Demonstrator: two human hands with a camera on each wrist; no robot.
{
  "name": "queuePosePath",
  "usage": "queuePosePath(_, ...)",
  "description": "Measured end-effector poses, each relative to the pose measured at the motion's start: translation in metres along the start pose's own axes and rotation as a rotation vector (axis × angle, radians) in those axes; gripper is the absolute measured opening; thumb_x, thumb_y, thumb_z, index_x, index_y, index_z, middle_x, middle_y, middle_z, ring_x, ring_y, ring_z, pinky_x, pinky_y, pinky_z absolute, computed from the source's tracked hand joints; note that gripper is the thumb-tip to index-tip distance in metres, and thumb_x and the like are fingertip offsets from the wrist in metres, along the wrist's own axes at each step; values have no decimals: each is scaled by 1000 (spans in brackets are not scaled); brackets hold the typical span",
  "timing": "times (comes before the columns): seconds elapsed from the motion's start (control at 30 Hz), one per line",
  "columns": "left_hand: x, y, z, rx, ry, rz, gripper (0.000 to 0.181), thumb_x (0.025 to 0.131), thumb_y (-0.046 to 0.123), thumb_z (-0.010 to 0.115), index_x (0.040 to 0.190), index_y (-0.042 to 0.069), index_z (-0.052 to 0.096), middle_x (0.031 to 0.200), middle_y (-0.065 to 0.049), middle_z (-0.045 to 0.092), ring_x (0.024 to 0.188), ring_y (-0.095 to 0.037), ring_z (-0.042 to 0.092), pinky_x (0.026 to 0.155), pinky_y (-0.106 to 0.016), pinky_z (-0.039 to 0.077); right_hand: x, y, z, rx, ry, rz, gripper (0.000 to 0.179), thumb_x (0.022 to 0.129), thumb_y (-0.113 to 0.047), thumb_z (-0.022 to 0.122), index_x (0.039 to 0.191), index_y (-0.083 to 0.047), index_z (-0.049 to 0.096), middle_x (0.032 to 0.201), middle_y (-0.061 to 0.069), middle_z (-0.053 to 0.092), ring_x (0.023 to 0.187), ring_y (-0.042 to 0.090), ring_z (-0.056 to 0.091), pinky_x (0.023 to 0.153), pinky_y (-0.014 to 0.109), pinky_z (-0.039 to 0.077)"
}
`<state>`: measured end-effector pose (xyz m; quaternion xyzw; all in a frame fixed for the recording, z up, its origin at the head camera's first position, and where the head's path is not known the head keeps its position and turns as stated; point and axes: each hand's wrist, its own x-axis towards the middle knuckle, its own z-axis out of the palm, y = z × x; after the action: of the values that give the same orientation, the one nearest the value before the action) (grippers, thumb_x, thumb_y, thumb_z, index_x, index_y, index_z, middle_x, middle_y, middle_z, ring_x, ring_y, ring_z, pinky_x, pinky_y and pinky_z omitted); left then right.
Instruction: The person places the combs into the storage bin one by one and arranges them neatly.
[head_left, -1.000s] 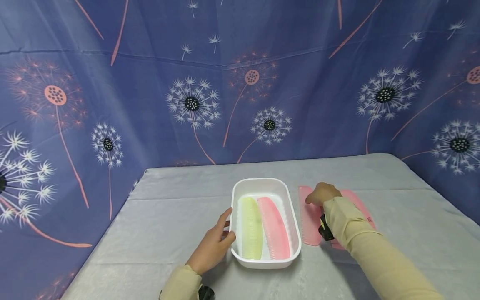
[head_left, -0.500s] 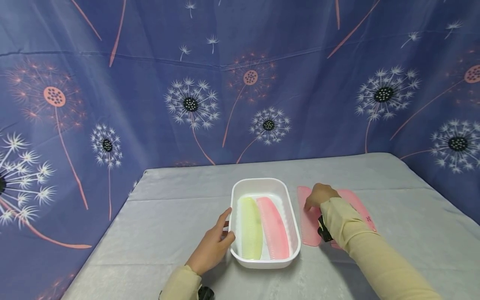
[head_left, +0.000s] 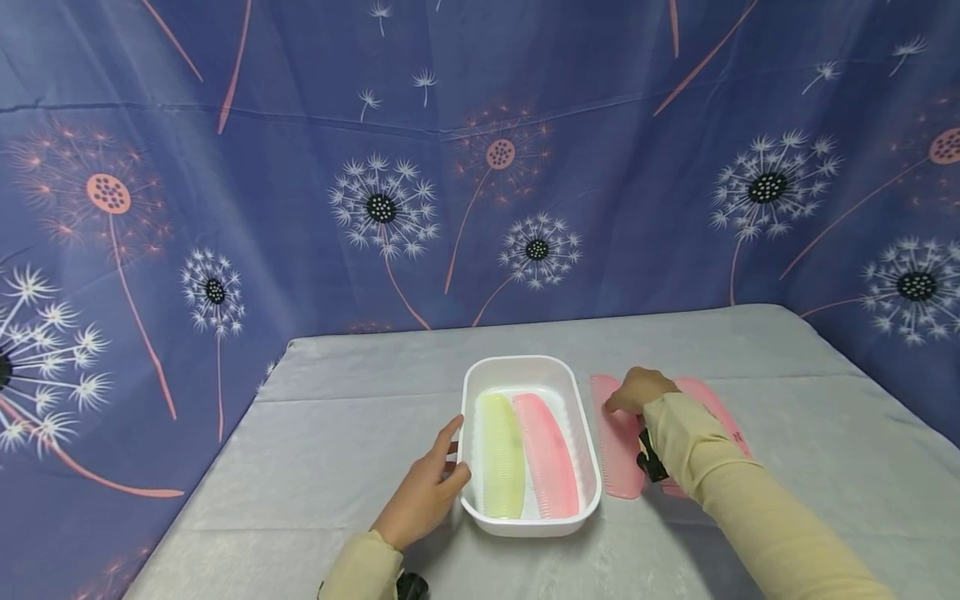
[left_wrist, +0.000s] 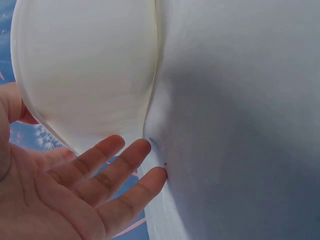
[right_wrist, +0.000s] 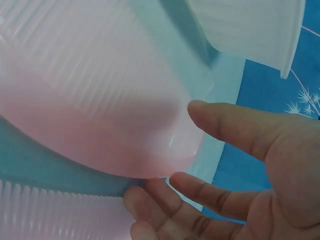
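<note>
A white plastic tray (head_left: pixel 530 528) holds a yellow-green comb (head_left: pixel 502 458) and a pink comb (head_left: pixel 551 458) side by side. At the tray's left wall is my left hand (head_left: pixel 423 492); one digit touches the rim, while the other fingers (left_wrist: pixel 110 175) extend loosely beside the wall in the left wrist view. Right of the tray, my right hand (head_left: pixel 642 389) holds another pink comb (head_left: pixel 622 458) near its far end, thumb at one edge and index finger at the other. Further pink comb material (head_left: pixel 716 408) with dark red marks lies partly hidden under the right forearm.
Grey cloth (head_left: pixel 360 417) covers the table. A blue curtain (head_left: pixel 637 167) with dandelion prints hangs behind it. In the right wrist view, a second toothed pink comb (right_wrist: pixel 60 212) lies close below the held one.
The pink comb in my right hand has shifted slightly left, and its near end has come a little closer. My left hand and the tray stay practically still.
</note>
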<state>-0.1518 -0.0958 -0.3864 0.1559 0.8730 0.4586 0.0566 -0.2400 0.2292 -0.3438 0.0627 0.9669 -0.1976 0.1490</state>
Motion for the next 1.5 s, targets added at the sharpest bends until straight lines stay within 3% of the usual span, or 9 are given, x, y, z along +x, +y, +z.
queuePosePath(0.23,0,-2,-1,4,-4,-14,68,98,17,48,161,6,23,140,-29,53,116,-36,63,99,-57,46,6,-4,6,-37,19,10,54,83,-33,73,109,13,65,109,31,65,102,42,63,87,51,52)
queuePosePath(0.33,-1,-3,-1,2,-4,-18,68,99,16,48,161,6,23,140,-29,53,116,-36,63,99,-57,46,8,-5,8,-48,16,14,52,83,-33,72,109,12,66,114,33,64,106,44,63,89,53,52)
queuePosePath(0.67,1,2,0,-10,-3,5,70,97,16,49,161,6,23,140,-29,53,115,-36,63,98,-57,47,5,-2,4,-30,-1,42,60,80,-34,77,115,13,63,113,30,64,101,41,63,84,51,53)
queuePosePath(0.77,0,1,0,-7,-7,-2,70,98,17,48,161,6,22,140,-29,53,116,-37,63,98,-57,47,5,-2,5,-8,-8,43,56,78,-34,80,108,12,65,105,26,65,96,38,64,81,48,54)
queuePosePath(1.0,0,1,0,-9,-6,-5,69,98,18,48,162,7,22,140,-29,53,116,-36,63,98,-57,47,0,-2,5,26,-2,34,37,77,-32,79,79,1,62,72,13,63,66,26,61,62,35,50)
queuePosePath(1.2,0,0,0,-5,-1,4,69,98,17,49,161,6,23,139,-29,54,115,-36,64,98,-57,47,-2,-3,6,47,12,30,36,77,-31,79,74,-1,59,61,9,58,53,18,54,54,29,45)
queuePosePath(1.5,0,1,0,-5,1,12,69,97,16,49,161,5,23,139,-29,54,114,-36,64,97,-57,47,0,-1,5,66,17,35,34,77,-30,78,77,-2,59,65,9,57,57,18,53,56,28,43)
